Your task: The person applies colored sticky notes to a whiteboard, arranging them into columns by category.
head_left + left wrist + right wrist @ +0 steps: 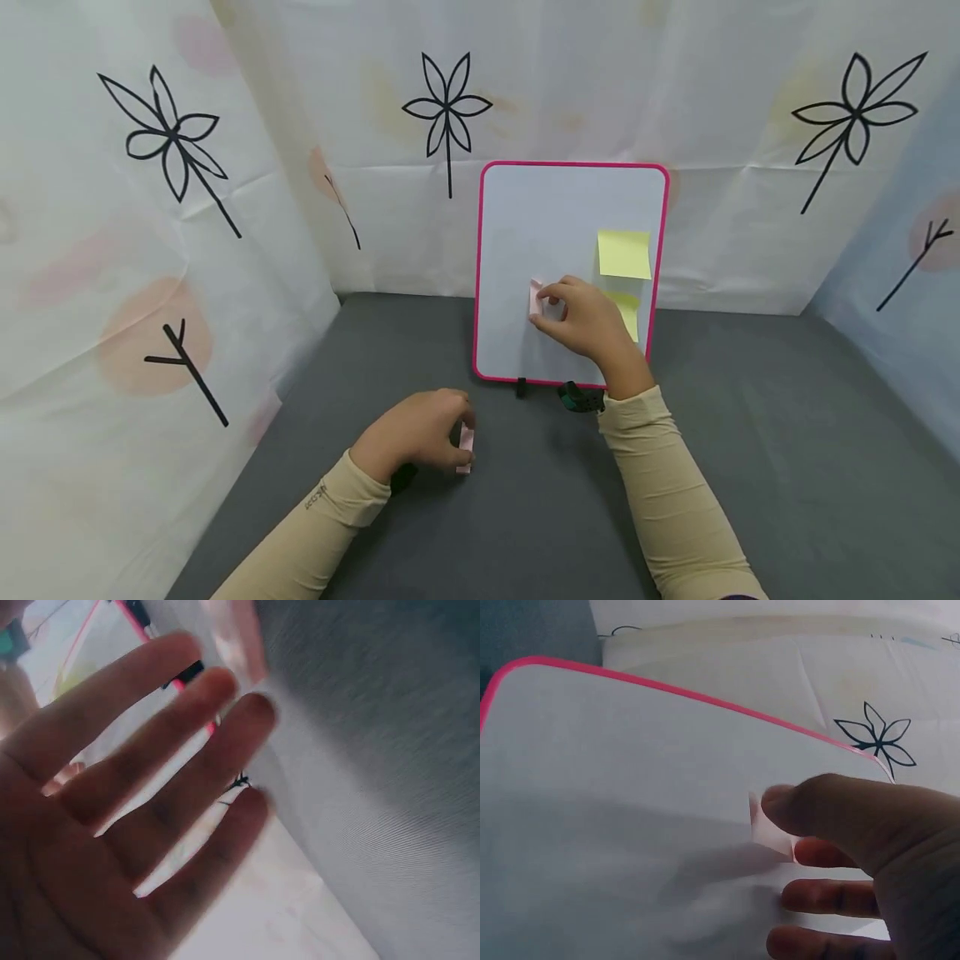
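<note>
A whiteboard with a pink frame (pixel 555 200) stands upright at the back of the table. In front of it, my right hand (pixel 588 317) pinches a small pink sticky note (pixel 535 298) between thumb and fingers. The right wrist view shows this pink note (pixel 771 834) right at the board's white surface, partly covered by the thumb. Lower and to the left, my left hand (pixel 420 429) holds another pink paper piece (pixel 466 440) between thumb and fingertips, low over the table. Its pink edge (pixel 244 637) appears blurred beyond the fingers in the left wrist view.
Two yellow sticky notes are on the board's right side: an upper one (pixel 624 254) and a lower one (pixel 625 312) partly behind my right hand. A dark grey tabletop (pixel 787 442) lies below. White cloth with black flower drawings (pixel 447 108) hangs around it.
</note>
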The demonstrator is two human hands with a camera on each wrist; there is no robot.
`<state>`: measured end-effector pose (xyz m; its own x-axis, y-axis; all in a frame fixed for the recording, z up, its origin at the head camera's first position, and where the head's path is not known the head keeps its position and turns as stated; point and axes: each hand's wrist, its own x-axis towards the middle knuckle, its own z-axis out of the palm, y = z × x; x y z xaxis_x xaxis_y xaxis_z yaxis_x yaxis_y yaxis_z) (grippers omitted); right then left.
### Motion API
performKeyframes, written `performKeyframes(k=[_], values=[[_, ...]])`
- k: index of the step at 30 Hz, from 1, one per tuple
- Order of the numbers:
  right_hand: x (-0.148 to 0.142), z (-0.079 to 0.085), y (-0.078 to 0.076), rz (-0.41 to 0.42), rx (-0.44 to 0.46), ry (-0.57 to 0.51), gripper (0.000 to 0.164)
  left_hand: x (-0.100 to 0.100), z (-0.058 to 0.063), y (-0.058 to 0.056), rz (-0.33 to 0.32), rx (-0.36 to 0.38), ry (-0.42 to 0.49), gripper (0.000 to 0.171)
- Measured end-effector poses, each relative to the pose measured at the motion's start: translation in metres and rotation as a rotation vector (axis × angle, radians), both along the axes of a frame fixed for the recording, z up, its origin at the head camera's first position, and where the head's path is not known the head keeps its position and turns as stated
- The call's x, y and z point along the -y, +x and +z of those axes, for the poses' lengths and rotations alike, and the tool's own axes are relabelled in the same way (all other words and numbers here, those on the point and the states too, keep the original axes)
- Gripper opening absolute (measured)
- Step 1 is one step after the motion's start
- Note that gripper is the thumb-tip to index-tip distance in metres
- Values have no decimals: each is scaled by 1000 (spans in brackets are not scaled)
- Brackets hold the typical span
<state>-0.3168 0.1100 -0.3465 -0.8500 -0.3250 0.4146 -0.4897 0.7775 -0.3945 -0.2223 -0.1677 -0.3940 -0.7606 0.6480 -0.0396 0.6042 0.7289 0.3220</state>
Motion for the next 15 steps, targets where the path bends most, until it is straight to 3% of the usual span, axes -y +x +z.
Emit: performKeyframes(k=[6, 11, 15], values=[[3, -6, -1, 18, -24, -21, 39, -18, 18, -28, -10, -163, 149, 37], [4, -9, 0, 35, -53, -28, 37, -33, 24, -52, 10, -375, 247, 51], [-3, -5, 0, 18, -90, -38, 36, -50, 27, -74, -2, -530, 273, 68]])
